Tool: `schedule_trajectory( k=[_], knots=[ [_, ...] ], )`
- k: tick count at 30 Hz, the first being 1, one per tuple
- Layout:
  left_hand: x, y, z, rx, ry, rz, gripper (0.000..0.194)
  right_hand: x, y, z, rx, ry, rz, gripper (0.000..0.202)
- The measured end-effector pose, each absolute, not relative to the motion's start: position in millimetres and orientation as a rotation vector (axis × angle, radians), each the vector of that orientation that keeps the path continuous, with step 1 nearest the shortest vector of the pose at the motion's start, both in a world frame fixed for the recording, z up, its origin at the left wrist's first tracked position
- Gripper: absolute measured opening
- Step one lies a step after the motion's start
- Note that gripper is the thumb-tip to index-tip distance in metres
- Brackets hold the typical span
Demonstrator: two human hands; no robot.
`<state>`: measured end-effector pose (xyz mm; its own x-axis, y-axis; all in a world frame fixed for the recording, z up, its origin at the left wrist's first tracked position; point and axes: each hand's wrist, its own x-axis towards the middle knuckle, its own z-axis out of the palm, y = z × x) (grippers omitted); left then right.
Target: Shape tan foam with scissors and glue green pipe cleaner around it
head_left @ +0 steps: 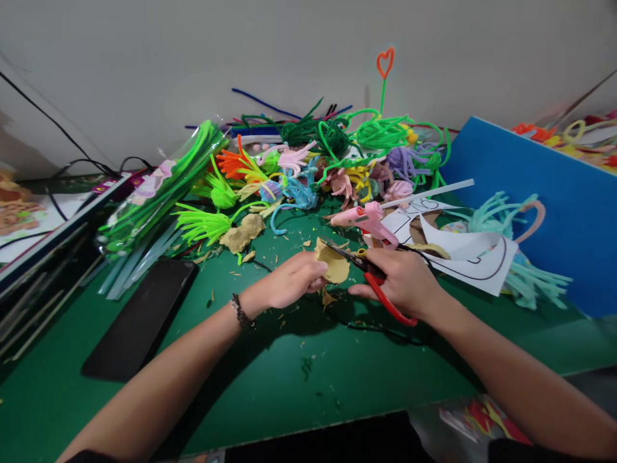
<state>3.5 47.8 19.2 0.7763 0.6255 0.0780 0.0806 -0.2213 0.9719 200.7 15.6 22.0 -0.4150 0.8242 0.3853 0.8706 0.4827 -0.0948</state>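
Note:
My left hand point(297, 280) is closed on a tan, thin piece of material point(336, 265), pinched at its left edge. Red-handled scissors point(383, 292) are in my right hand point(402, 280), their blades pointing left across the top of the tan piece. Below that piece hangs or lies a small tan scrap point(328, 298). Just behind my right hand, a pink glue gun point(369, 222) rests with a clear glue stick in it. More tan lumps point(242, 233) lie to the left, beside a bright green tassel of fuzzy stems point(205, 224).
A black phone point(142, 318) lies on the green table point(270, 399) at the left. Bagged green stems point(168, 180) are behind it. Colourful pipe-cleaner figures fill the back. At the right are cut white paper point(486, 257), a teal figure point(501, 218) and a blue board point(544, 193).

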Motion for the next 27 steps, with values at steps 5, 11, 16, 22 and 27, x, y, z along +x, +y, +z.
schedule_trajectory(
  k=[5, 11, 16, 22, 27],
  knots=[
    [3, 50, 18, 1.722, 0.572, 0.552, 0.032, 198, 15, 22, -1.423, -2.331, -0.131, 0.064],
    [9, 47, 18, 1.759, 0.661, 0.732, 0.029, 199, 17, 18, -1.55, -2.225, -0.137, 0.064],
    [15, 40, 19, 1.865, 0.7, 0.771, 0.022, 198, 16, 17, -1.614, -2.207, -0.147, 0.06],
    [13, 38, 24, 1.873, 0.599, 0.605, 0.021, 197, 16, 18, -1.664, -2.294, -0.122, 0.05],
    [10, 40, 25, 1.857, 0.517, 0.569, 0.024, 199, 16, 21, -1.614, -2.392, -0.017, 0.051]
  ],
)
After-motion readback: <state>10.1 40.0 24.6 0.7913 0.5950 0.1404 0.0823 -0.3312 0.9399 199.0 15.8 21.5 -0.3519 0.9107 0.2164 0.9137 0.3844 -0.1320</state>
